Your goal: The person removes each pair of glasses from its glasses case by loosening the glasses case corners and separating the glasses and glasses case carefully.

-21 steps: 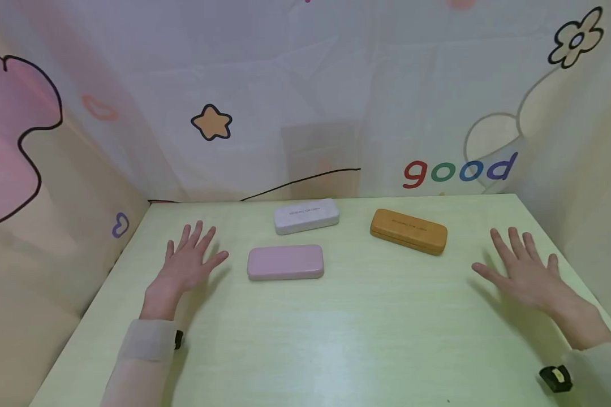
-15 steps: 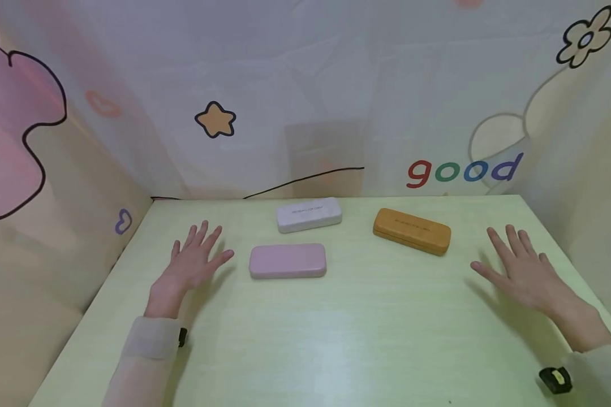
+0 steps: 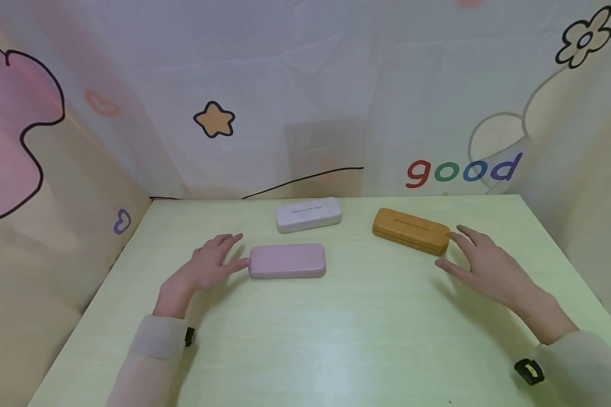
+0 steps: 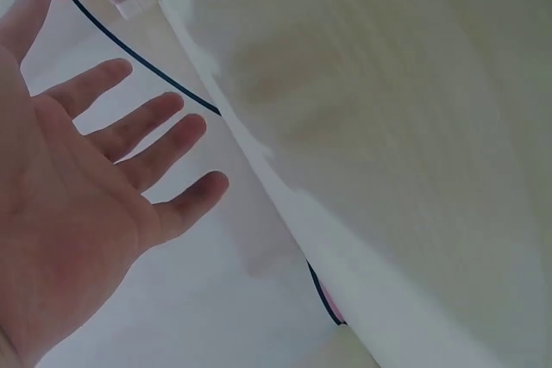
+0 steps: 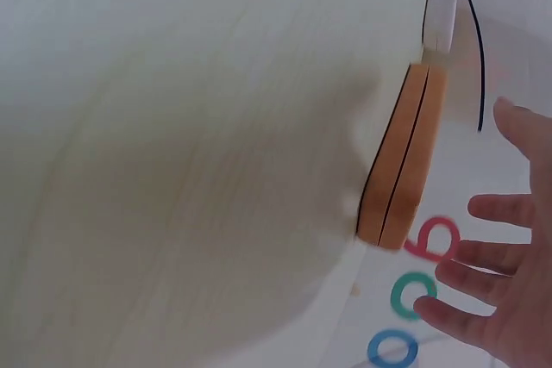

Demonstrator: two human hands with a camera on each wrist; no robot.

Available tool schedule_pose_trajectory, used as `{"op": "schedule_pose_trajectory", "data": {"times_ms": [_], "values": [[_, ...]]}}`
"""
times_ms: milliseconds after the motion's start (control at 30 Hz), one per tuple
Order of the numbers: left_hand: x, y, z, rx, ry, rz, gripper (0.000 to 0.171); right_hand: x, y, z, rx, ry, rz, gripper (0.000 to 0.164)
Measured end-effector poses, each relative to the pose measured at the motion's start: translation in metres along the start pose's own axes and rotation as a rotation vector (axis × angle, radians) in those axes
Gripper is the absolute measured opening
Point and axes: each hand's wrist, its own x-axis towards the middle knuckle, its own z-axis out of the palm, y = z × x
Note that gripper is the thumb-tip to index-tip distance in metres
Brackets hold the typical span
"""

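Note:
Three oblong cases that look like glasses cases lie on the table. The pink case [image 3: 287,261] is nearest to my left hand [image 3: 206,269], whose thumb tip overlaps its left end in the head view. To the right, my right hand [image 3: 491,274] has its thumb and fingertips at the right end of the orange case [image 3: 411,230]. Both hands have spread, loosely bent fingers and hold nothing. The orange case [image 5: 404,161] also shows in the right wrist view, with its lid seam along the side. Behind the pink one lies the white case [image 3: 308,215], with small lettering on top.
The pale green table [image 3: 336,339] ends at the back against a printed curtain [image 3: 254,73] with a star, a flower and the word "good". Fabric also hangs along both sides. A small black device [image 3: 529,371] sits at the right wrist.
Both hands have moved inward: the left hand rightward to the pink case, the right hand leftward to the orange case. Their fingers have become less spread. The cases have stayed in place.

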Motion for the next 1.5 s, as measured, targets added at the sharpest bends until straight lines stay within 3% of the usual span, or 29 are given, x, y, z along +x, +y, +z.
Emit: {"op": "schedule_pose_trajectory", "data": {"times_ms": [400,600,767,1267,1500], "values": [[0.008,0.014,0.008,-0.023,-0.042,0.04,0.086,0.041,-0.064,0.025,-0.021,-0.034,-0.184,0.071],[0.012,0.017,0.009,-0.003,-0.039,0.081,0.087,0.068,-0.101,0.039,-0.012,-0.128,-0.209,0.072],[0.016,0.02,0.01,-0.017,-0.053,0.093,0.087,0.085,-0.125,0.05,0.021,-0.153,-0.251,0.073],[0.025,0.025,0.014,0.013,-0.071,0.166,0.085,0.111,-0.164,0.075,0.088,-0.153,-0.383,0.078],[0.027,0.029,0.013,-0.02,-0.089,0.169,0.083,0.116,-0.17,0.08,0.056,-0.164,-0.371,0.07]]}}
